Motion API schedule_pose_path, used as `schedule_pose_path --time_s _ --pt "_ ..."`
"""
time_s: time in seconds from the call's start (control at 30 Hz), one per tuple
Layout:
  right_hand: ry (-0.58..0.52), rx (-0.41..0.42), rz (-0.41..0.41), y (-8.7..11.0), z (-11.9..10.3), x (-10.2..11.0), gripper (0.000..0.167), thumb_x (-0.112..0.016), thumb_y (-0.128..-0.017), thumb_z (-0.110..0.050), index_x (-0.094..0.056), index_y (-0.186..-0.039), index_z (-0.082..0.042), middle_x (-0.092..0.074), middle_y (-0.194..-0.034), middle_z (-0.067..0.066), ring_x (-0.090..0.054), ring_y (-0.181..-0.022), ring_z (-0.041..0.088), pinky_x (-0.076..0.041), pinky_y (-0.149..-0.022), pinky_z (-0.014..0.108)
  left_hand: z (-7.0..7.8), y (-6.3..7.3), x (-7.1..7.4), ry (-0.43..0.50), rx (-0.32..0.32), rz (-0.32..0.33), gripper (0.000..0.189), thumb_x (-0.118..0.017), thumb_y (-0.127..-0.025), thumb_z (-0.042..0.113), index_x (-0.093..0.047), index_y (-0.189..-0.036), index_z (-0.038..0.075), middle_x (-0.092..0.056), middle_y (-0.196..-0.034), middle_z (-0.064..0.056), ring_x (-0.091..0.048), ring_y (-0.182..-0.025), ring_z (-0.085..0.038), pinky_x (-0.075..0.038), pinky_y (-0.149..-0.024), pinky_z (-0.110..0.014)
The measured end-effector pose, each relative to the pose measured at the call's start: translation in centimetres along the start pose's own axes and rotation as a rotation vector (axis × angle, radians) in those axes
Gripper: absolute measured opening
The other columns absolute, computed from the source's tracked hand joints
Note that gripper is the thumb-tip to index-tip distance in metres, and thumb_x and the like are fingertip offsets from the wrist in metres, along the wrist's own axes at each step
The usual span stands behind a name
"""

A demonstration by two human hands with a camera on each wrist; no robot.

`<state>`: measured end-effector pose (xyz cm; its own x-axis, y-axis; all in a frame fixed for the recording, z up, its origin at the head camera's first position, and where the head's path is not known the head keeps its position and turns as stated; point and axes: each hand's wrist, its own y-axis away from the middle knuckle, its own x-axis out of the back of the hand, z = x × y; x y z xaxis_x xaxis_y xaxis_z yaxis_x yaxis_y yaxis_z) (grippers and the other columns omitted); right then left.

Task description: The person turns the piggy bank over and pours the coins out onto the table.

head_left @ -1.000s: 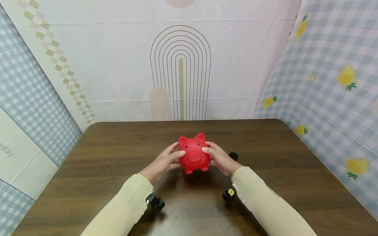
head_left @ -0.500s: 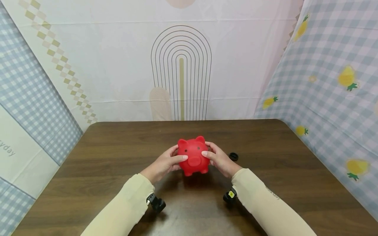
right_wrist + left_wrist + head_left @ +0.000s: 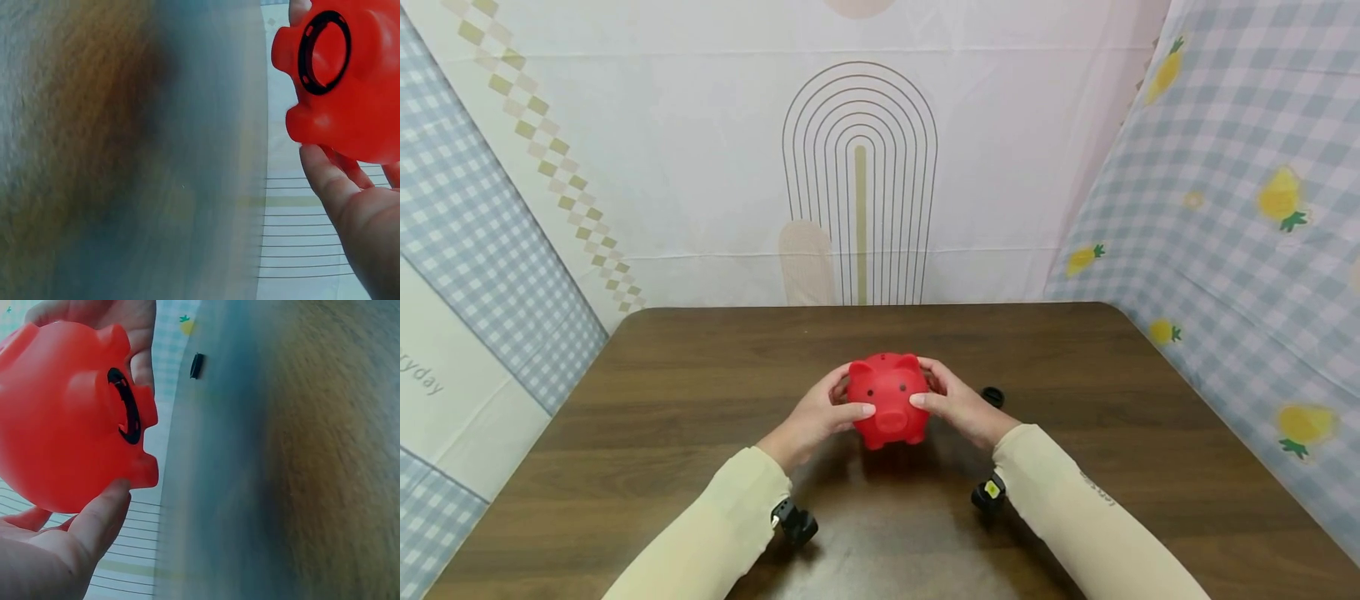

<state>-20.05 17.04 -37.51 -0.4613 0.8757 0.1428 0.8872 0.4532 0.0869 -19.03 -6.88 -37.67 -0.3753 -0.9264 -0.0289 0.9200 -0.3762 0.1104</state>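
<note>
Both hands hold a red piggy bank (image 3: 889, 393) above the middle of the table, its face toward the head camera. My left hand (image 3: 815, 421) grips one side, thumb on the front near the snout. On the other side, my right hand (image 3: 966, 411) grips it the same way. A small slot shows on top behind the ears. Underneath, a black ring (image 3: 324, 53) surrounds a round opening, visible in both wrist views. Beyond my right hand lies a small round black cap (image 3: 992, 397) on the table, partly overlapped by the hand.
The brown wooden table (image 3: 700, 375) has rounded far corners. A white patterned cloth (image 3: 715, 167) hangs behind it, and a checked cloth with lemon-like prints (image 3: 1225, 250) at the right. Black wrist cameras (image 3: 795, 522) hang beneath both sleeves.
The piggy bank has tipped, its top turning toward the head camera so the slot shows, and its ears now sit lower. Both hands have kept their grip.
</note>
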Motion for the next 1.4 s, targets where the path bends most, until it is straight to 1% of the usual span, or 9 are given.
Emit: schedule_pose_path --time_s 0.17,0.3,0.47,0.77,1.0,1.13,1.27,1.33,1.4 --pt "0.062 -0.019 -0.051 0.0 -0.2 0.3 0.070 -0.063 -0.090 -0.025 -0.027 -0.149 -0.014 -0.040 -0.142 0.015 -0.039 -0.128 0.033 -0.046 -0.100 0.046 -0.5 -0.1 0.2 -0.046 -0.053 0.029 0.076 -0.071 -0.081 0.012 -0.034 -0.148 0.011 -0.046 -0.143 -0.015 -0.046 -0.125 -0.035 -0.050 -0.095 -0.045" --pt "0.082 -0.033 -0.080 -0.2 -0.3 0.3 0.072 -0.066 -0.088 -0.025 -0.028 -0.149 -0.019 -0.040 -0.142 0.012 -0.039 -0.128 0.032 -0.048 -0.097 0.045 -0.7 0.0 0.2 -0.124 -0.099 0.049 0.078 -0.073 -0.079 0.011 -0.036 -0.147 0.011 -0.045 -0.144 -0.013 -0.045 -0.127 -0.034 -0.048 -0.098 -0.046" --pt "0.073 -0.022 -0.090 -0.3 -0.5 0.1 0.077 -0.069 -0.086 -0.023 -0.026 -0.150 -0.017 -0.040 -0.143 0.013 -0.039 -0.128 0.032 -0.050 -0.094 0.043 -0.7 0.3 0.1 -0.189 -0.120 0.063 0.084 -0.078 -0.075 0.013 -0.036 -0.147 0.014 -0.046 -0.144 -0.008 -0.045 -0.128 -0.030 -0.049 -0.097 -0.046" --pt "0.084 0.022 -0.047 0.1 -0.9 -0.5 0.084 -0.075 -0.080 -0.016 -0.026 -0.149 -0.017 -0.038 -0.145 0.010 -0.037 -0.130 0.032 -0.051 -0.093 0.043 -0.1 0.6 0.4 -0.205 -0.166 -0.002 0.088 -0.079 -0.073 0.010 -0.033 -0.147 0.018 -0.044 -0.143 -0.006 -0.046 -0.126 -0.028 -0.050 -0.095 -0.045" --pt "0.069 0.095 -0.048 0.1 -0.6 -0.9 0.087 -0.074 -0.080 -0.010 -0.022 -0.150 -0.013 -0.036 -0.146 0.012 -0.039 -0.130 0.033 -0.050 -0.096 0.041 0.2 0.6 0.6 -0.308 -0.209 -0.031 0.092 -0.081 -0.070 0.010 -0.032 -0.147 0.017 -0.045 -0.140 -0.007 -0.046 -0.124 -0.029 -0.052 -0.092 -0.045" --pt "0.115 0.136 -0.039 0.2 -0.3 -1.3 0.091 -0.075 -0.079 -0.009 -0.020 -0.150 -0.014 -0.037 -0.145 0.011 -0.039 -0.130 0.031 -0.049 -0.097 0.041 0.0 0.7 0.6 -0.357 -0.244 -0.047 0.095 -0.083 -0.069 0.011 -0.030 -0.148 0.017 -0.045 -0.139 -0.007 -0.046 -0.123 -0.030 -0.053 -0.090 -0.044" --pt "0.195 0.176 -0.001 0.3 -0.2 -1.7 0.095 -0.080 -0.076 -0.014 -0.020 -0.149 -0.019 -0.038 -0.142 0.008 -0.041 -0.127 0.030 -0.052 -0.092 0.042 -0.4 0.7 0.4 -0.425 -0.333 -0.039 0.098 -0.083 -0.068 0.011 -0.028 -0.149 0.017 -0.040 -0.143 -0.004 -0.046 -0.123 -0.027 -0.053 -0.090 -0.042" --pt "0.243 0.218 0.021 0.5 -0.2 -1.8 0.096 -0.082 -0.074 -0.015 -0.021 -0.148 -0.022 -0.039 -0.141 0.006 -0.042 -0.126 0.029 -0.053 -0.089 0.041 -0.5 0.7 0.2 -0.466 -0.413 -0.024 0.099 -0.083 -0.067 0.010 -0.028 -0.149 0.017 -0.037 -0.145 -0.003 -0.045 -0.124 -0.025 -0.052 -0.092 -0.041" --pt "0.295 0.285 0.043 0.6 -0.3 -2.0 0.098 -0.083 -0.072 -0.014 -0.021 -0.148 -0.025 -0.039 -0.141 0.003 -0.042 -0.125 0.026 -0.053 -0.088 0.040 -0.6 0.8 0.1 -0.518 -0.519 0.001 0.099 -0.084 -0.066 0.007 -0.029 -0.148 0.015 -0.034 -0.148 -0.005 -0.043 -0.127 -0.025 -0.051 -0.094 -0.041"
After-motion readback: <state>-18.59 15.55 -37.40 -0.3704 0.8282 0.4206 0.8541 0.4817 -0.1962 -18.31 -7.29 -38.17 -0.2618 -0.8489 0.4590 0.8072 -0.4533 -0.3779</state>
